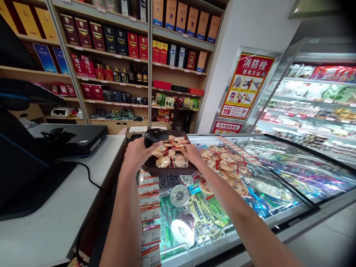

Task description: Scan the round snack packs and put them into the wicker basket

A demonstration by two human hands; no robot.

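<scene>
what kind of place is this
Most likely a small grocery or convenience shop: boxed goods line the wall shelves, a glass-topped freezer full of packets has a strip of price labels, and a lit display fridge stands at the right.

Left hand (137,151), right hand (192,152) outstretched, apart

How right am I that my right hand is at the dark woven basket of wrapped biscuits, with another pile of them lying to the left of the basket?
Not quite: the other pile lies to the right of the dark woven basket, as the head view shows. Your right hand is at the basket of wrapped biscuits.
</scene>
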